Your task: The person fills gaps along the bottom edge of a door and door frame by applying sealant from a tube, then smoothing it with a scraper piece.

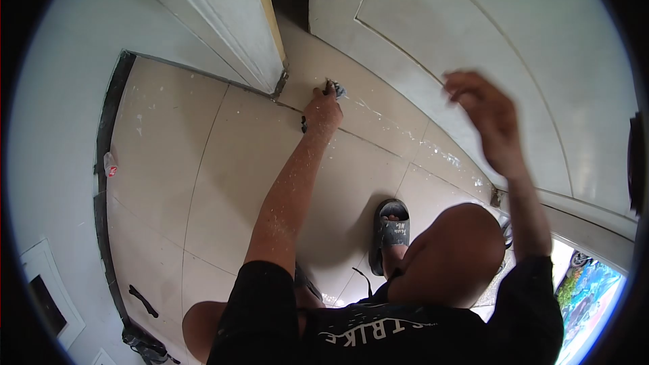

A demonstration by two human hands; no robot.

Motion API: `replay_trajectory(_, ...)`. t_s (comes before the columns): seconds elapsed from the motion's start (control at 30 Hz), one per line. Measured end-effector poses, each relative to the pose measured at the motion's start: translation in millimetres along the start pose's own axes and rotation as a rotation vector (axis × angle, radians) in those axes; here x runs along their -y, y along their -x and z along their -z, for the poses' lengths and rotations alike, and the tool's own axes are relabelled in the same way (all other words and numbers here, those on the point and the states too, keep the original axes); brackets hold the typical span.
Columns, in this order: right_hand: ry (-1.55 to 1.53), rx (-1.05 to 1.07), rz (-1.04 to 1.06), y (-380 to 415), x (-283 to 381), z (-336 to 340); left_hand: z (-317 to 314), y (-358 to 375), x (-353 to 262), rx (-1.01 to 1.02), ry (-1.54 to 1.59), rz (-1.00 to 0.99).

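Observation:
My left hand (pixel 323 112) reaches down to the tiled floor (pixel 250 155) beside the door frame, its fingers closed round a small dark and grey crumpled thing (pixel 337 88) that looks like a rag. White specks cover the hand and forearm. A small dark scrap (pixel 303 124) lies by the wrist. My right hand (pixel 483 111) is raised in front of the pale door (pixel 433 20), blurred, with fingers bent; whether it holds anything is not clear. White paint-like marks (pixel 443 154) streak the floor between the hands and the door's lower edge.
A white door frame (pixel 230 20) stands at upper left. Dark skirting (pixel 103 135) edges the left wall, with a small red and white item (pixel 110 164) beside it. A black strip (pixel 143 301) lies at lower left. My slippered foot (pixel 390 230) is at centre; an opening shows at lower right.

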State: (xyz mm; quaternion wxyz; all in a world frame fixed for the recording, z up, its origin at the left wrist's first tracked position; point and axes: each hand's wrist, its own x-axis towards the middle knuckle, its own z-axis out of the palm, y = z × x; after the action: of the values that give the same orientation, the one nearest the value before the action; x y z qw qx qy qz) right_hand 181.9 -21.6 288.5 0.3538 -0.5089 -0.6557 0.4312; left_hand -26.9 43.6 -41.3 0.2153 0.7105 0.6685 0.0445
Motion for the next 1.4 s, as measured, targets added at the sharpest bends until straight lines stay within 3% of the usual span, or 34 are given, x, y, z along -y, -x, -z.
replay_trajectory(0.07,-0.115,-0.004,-0.293,22,-92,-18,-5,11,-7,0.054,-0.026,-0.021)
replay_trajectory(0.13,-0.098,0.024,-0.386,45,-159,-43,-6,31,-24,0.181,-0.052,-0.040)
replay_trajectory(0.23,-0.150,0.066,-0.473,68,-203,-82,-11,52,-49,0.239,-0.110,-0.094)
replay_trajectory(0.43,-0.237,0.263,-0.564,78,-198,-98,3,20,-41,0.114,-0.013,0.021)
replay_trajectory(0.53,-0.338,0.299,-0.644,78,-199,-98,-33,35,-58,0.096,0.006,-0.125)
replay_trajectory(0.6,-0.346,0.349,-0.647,79,-203,-100,-40,53,-74,0.227,-0.026,-0.188)
replay_trajectory(0.77,-0.356,0.360,-0.681,84,-186,-89,-17,34,-48,0.214,-0.100,-0.185)
replay_trajectory(0.83,-0.373,0.368,-0.723,89,-188,-87,-2,24,-42,0.143,-0.082,-0.041)
replay_trajectory(0.93,-0.345,0.343,-0.757,91,-202,-89,-17,34,-55,0.141,-0.046,-0.029)
replay_trajectory(1.03,-0.323,0.264,-0.708,88,-211,-93,-47,53,-81,0.245,-0.044,-0.143)
replay_trajectory(1.13,-0.219,0.264,-0.773,86,-213,-89,-38,60,-93,0.286,-0.028,-0.155)
replay_trajectory(1.3,-0.344,0.278,-0.763,102,-199,-83,-1,18,-34,0.138,-0.024,0.003)
replay_trajectory(1.4,-0.327,0.318,-0.766,102,-192,-80,-1,15,-36,0.163,0.032,0.039)
